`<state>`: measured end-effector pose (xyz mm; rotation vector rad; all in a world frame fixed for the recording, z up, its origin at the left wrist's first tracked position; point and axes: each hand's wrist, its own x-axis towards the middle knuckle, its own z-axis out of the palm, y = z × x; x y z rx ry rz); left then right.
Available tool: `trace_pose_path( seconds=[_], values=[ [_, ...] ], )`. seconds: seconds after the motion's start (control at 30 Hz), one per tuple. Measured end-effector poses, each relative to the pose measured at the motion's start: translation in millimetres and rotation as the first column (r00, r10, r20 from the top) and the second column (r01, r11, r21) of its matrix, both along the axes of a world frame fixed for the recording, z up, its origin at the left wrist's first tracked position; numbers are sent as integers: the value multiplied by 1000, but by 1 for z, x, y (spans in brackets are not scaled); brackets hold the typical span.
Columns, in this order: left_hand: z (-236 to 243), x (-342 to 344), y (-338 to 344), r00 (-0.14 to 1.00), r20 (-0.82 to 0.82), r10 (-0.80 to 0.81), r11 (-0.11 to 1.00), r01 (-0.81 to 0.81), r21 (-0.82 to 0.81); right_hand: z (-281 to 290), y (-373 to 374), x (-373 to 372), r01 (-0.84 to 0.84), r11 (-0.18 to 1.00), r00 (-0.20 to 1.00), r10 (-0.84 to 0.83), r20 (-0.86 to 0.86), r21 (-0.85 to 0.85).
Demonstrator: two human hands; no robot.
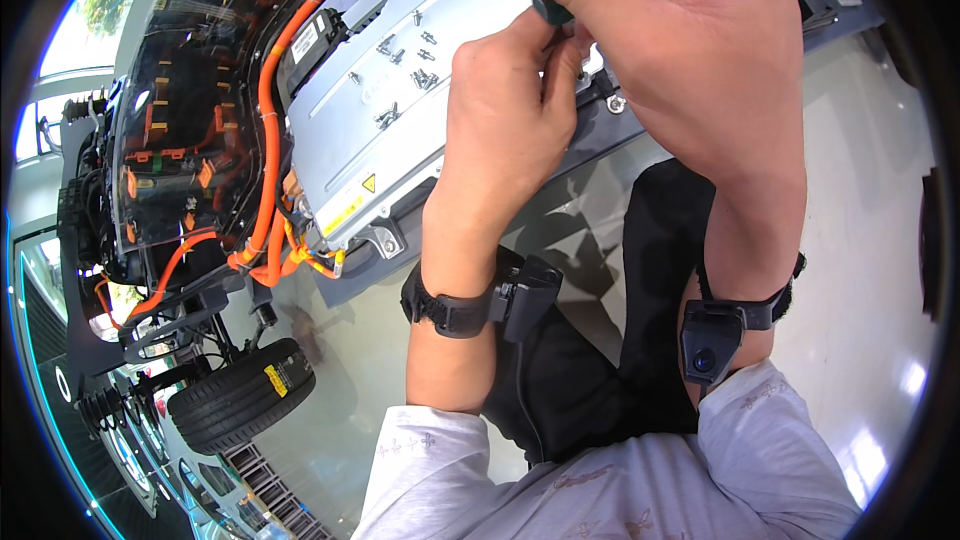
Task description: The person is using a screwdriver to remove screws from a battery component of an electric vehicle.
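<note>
My left hand [505, 110] is closed in a loose fist over the near edge of a large silver metal case [330, 140]. Higher and closer to view, my right hand [690, 60] curls its fingers at the top edge, with its thumb stretched to the left. Between the two hands shows a bit of a dark green thing [556, 12]; most of it is hidden by the fingers, so its kind cannot be told. Left of my left hand, several small bolts [425, 80] lie loose on the case's lid.
Thick orange cables [268, 110] run along the case's left side, beside a clear-covered unit [180, 130]. A mounting lug [385, 240] juts from the near edge. A tyre [245, 395] stands at lower left. Black wrist-strapped devices sit on my left [530, 298] and right [712, 340] forearms.
</note>
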<state>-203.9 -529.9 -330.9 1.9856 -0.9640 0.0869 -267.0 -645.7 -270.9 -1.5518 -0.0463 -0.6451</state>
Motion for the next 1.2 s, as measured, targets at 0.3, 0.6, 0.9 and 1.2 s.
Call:
trace_pose_path(
  seconds=[0.3,0.6,0.9,1.2],
  values=[
    [-4,2,3,1000,-6,-23,997,23,79,1,6,-1,-31,999,999,31,10,34],
    [4,42,59,923,-18,385,923,-385,5,2,0,6,-58,996,998,56,24,73],
    [-31,82,119,698,155,700,651,-712,263,6,11,2,-73,990,997,70,32,119],
    [-42,91,118,701,218,679,670,-713,206,7,3,5,-90,985,996,84,41,147]
  ],
)
